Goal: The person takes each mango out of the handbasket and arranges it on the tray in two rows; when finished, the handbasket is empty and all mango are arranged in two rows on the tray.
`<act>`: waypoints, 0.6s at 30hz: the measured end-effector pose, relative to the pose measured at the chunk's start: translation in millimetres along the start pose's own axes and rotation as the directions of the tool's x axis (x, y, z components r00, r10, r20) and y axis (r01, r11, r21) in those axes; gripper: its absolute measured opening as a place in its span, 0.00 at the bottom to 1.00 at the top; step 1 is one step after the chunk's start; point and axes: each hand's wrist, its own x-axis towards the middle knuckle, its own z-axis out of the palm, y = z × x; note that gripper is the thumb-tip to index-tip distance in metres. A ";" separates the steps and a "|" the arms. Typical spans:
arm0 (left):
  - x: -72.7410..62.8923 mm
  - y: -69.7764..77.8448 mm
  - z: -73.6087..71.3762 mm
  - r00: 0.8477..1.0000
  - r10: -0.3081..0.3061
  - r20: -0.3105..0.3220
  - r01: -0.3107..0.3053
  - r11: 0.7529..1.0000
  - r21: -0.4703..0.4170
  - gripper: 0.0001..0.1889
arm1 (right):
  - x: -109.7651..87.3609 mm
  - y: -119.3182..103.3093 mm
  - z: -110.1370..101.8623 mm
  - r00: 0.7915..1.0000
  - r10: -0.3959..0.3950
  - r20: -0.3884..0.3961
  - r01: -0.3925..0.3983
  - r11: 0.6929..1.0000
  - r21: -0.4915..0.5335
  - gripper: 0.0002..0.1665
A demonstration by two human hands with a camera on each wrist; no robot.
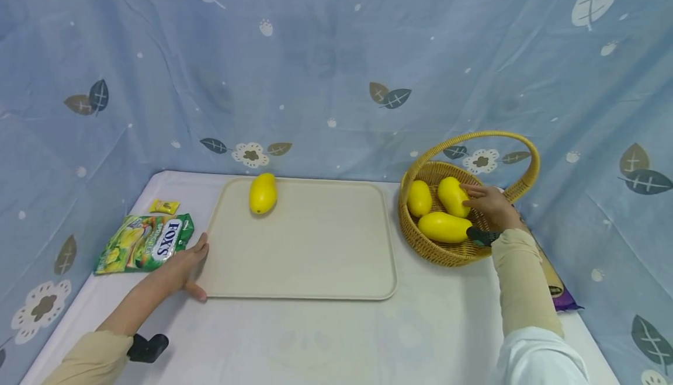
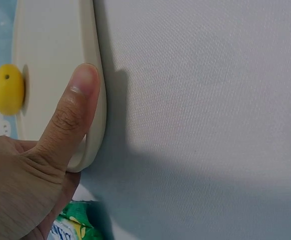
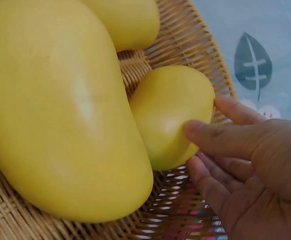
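My left hand point(image 1: 186, 268) holds the front left corner of a beige tray point(image 1: 299, 245); its thumb point(image 2: 73, 107) lies along the rim in the left wrist view. A yellow mango point(image 1: 263, 193) sits near the tray's back left. On the right, my right hand point(image 1: 489, 204) reaches into a wicker basket point(image 1: 420, 242) and grips a mango point(image 3: 173, 117) between thumb and fingers, at its near end. Two other mangoes lie in the basket: a long one point(image 1: 444, 227) in front and a smaller one point(image 1: 419, 198) at the left.
A green candy bag point(image 1: 152, 242) and a small yellow wrapped candy point(image 1: 164, 206) lie left of the tray. The basket's tall handle point(image 1: 486, 134) arches over it. A purple package point(image 1: 566, 300) shows partly behind the right arm. Patterned blue cloth point(image 1: 326, 69) encloses the table.
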 end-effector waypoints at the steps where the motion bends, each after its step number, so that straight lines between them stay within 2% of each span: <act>1: -0.2 -0.1 0.3 1.000 0.002 -0.003 -0.002 1.000 0.002 0.61 | 1.4 -1.9 -0.1 1.000 -0.005 0.010 0.005 1.000 -0.021 0.37; 3: -0.8 0.1 0.8 1.000 0.006 -0.008 -0.006 1.000 0.001 0.61 | 4.1 -5.7 0.6 1.000 -0.004 0.031 0.005 0.999 -0.033 0.38; 10: -0.9 0.0 1.3 1.000 0.007 -0.010 -0.007 1.000 -0.006 0.61 | 9.9 -10.6 4.2 0.989 0.008 0.146 -0.025 0.993 0.115 0.42; 15: -0.7 0.4 2.0 0.999 0.013 -0.029 -0.013 1.000 0.023 0.61 | 10.9 -9.7 7.1 0.987 0.015 0.157 -0.042 0.985 0.168 0.43; 18: -0.5 0.1 3.8 0.999 0.024 -0.039 -0.023 0.999 0.031 0.61 | 12.3 -8.4 11.6 0.988 0.022 0.154 -0.054 0.977 0.205 0.49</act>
